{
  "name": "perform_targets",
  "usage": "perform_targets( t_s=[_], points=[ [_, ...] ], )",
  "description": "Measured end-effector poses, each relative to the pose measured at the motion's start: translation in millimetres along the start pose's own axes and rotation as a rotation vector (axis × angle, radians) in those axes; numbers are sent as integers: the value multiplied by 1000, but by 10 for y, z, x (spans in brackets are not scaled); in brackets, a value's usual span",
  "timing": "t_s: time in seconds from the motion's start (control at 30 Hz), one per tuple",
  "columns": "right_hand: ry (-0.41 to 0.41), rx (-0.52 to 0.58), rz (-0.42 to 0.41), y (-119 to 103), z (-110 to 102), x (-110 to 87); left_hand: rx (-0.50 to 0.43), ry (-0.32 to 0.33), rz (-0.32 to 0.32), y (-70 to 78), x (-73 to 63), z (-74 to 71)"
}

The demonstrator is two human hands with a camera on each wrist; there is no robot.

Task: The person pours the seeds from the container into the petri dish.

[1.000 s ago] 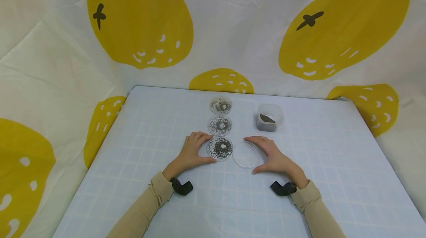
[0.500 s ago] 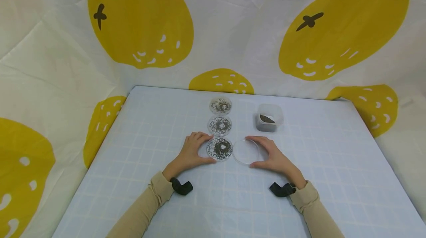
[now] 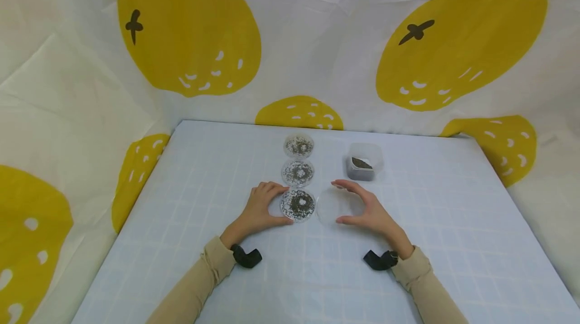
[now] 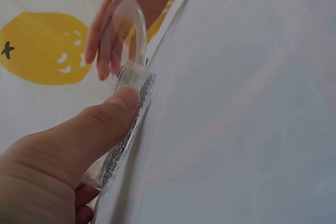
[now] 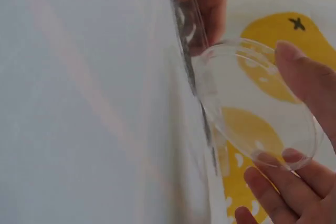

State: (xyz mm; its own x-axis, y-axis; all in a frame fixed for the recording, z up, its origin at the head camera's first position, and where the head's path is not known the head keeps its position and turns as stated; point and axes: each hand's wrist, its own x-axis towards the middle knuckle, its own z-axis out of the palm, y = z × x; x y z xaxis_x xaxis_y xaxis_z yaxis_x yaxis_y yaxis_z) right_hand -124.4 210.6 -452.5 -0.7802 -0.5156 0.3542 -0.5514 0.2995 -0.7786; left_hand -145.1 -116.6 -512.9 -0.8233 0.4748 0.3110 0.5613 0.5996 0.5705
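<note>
My left hand [image 3: 260, 208] grips the near petri dish [image 3: 297, 205] by its sides, thumb at the front and fingers behind. Dark grains and white bits fill the dish, and in the left wrist view the thumb [image 4: 118, 111] presses its wall. On the other side, my right hand [image 3: 369, 208] holds a clear round lid [image 5: 257, 103] between thumb and fingertips. The lid stands tilted, its left edge close beside the dish and its right side raised. Behind the near dish, a middle petri dish [image 3: 297, 173] and a far petri dish [image 3: 298, 146] hold similar grains.
A small clear tub [image 3: 361, 168] partly filled with dark grains stands at the back, right of the dishes. The white table [image 3: 217, 163] meets a fabric backdrop [image 3: 317, 37] printed with yellow fruit along its rear edge.
My right fingers have closed in on the lid, and its right side has come up from lying flat to a tilt. My left hand has stayed on the near petri dish.
</note>
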Motion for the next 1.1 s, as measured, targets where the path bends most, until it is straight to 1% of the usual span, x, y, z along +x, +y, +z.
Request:
perform_targets(
  t_s=[0.2, 0.43, 0.63, 0.7, 0.8, 0.9, 1.03, 1.1],
  points=[
    [10, 8, -8, -100, 57, 128, -6, 25, 22, 0, 0, -4],
    [-11, 36, -19, -181, 191, 330, 2, 23, 20, -9, -9, -12],
    [-36, 57, -56, -218, 317, 480, 10, 35, 46, -29, -20, -8],
    [-42, 64, -78, -179, 374, 521, 8, 44, 56, -36, -23, -5],
    [-54, 60, -99, -51, 476, 567, 5, 44, 58, -49, -27, 6],
    [-79, 31, -89, 82, 575, 599, 6, 33, 53, -56, -28, 18],
    [-123, -13, -68, 120, 657, 642, -2, 25, 54, -51, -27, 19],
    [-137, -20, -76, 125, 694, 658, -4, 26, 59, -43, -22, 15]
  ],
)
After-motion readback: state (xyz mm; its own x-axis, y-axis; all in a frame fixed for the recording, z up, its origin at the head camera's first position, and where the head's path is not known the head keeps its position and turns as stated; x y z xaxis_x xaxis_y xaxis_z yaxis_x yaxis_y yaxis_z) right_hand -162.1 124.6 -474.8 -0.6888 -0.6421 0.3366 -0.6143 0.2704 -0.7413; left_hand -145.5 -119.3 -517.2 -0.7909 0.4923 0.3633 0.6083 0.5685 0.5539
